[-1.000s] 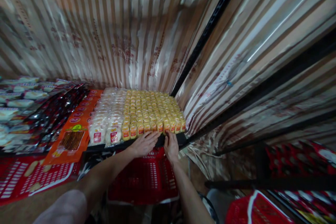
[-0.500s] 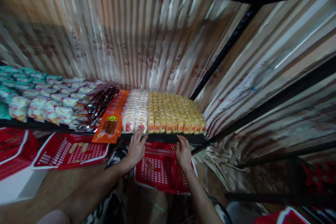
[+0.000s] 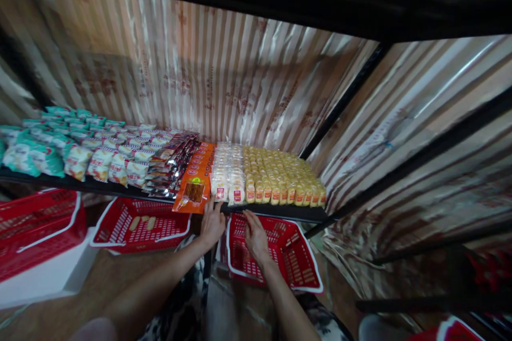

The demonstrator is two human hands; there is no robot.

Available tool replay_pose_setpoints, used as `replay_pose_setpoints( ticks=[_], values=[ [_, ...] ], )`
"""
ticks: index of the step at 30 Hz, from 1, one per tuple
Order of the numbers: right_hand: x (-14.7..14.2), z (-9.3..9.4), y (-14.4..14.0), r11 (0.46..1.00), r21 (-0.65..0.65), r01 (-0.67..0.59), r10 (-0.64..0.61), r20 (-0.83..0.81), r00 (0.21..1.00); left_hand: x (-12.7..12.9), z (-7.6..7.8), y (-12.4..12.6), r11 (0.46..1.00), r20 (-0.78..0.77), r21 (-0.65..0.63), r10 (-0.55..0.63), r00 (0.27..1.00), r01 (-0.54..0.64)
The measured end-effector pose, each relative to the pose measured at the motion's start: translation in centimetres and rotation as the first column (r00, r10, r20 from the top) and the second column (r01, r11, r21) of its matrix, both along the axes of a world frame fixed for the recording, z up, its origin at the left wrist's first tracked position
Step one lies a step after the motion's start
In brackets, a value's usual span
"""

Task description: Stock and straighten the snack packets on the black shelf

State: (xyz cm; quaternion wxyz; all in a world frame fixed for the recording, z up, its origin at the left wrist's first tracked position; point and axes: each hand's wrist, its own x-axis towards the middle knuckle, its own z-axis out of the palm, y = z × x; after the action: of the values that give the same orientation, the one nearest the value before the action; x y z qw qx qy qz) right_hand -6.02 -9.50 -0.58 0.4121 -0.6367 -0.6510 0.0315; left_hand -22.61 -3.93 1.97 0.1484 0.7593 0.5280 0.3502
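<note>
A long black shelf (image 3: 296, 213), with a red basket (image 3: 298, 261) below, holds yellow snack packs (image 3: 284, 176), white snack packs (image 3: 236, 171) and an orange snack bag (image 3: 197, 184). My left hand (image 3: 213, 222) is open by the white packs and orange bag; my right hand (image 3: 256, 237) is open above the basket.

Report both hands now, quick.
Left hand: open, holding nothing visible; fingertips by the white packets, contact unclear.
Right hand: open, fingers slightly bent, holding nothing visible; over the red basket.
</note>
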Motion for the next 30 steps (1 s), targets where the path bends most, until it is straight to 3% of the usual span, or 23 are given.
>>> replay_pose_setpoints(
  ticks=[5, 10, 14, 20, 26, 30],
  values=[
    [-2.7, -0.3, 4.1, 0.998, -0.047, -0.034, 0.039, 0.12, 0.992, -0.8, -1.6, 0.7, 0.999, 0.159, 0.036, 0.004, 0.987, -0.01],
    [-3.1, -0.3, 6.5, 0.993, -0.121, 0.003, 0.029, 0.258, 0.966, -0.3, -2.4, 2.6, 0.998, 0.31, -0.041, 0.052, 0.949, -0.042],
    [-3.0, -0.5, 6.9, 0.988, -0.154, 0.024, 0.025, 0.306, 0.952, 0.8, -2.6, 3.7, 0.995, 0.388, -0.084, 0.088, 0.918, -0.059],
    [-3.7, -1.0, 7.0, 0.986, -0.156, 0.053, -0.004, 0.3, 0.954, 2.3, -2.7, 4.1, 0.984, 0.339, -0.151, 0.142, 0.93, -0.095],
    [-3.6, -1.7, 6.8, 0.998, -0.057, 0.033, -0.021, 0.192, 0.981, 2.2, -3.0, 4.4, 0.989, 0.371, -0.142, 0.09, 0.924, -0.039],
    [-3.3, -2.1, 6.9, 0.999, -0.022, 0.031, -0.027, 0.153, 0.988, 2.4, -3.5, 4.7, 0.982, 0.359, -0.178, 0.121, 0.925, -0.059]
  ],
)
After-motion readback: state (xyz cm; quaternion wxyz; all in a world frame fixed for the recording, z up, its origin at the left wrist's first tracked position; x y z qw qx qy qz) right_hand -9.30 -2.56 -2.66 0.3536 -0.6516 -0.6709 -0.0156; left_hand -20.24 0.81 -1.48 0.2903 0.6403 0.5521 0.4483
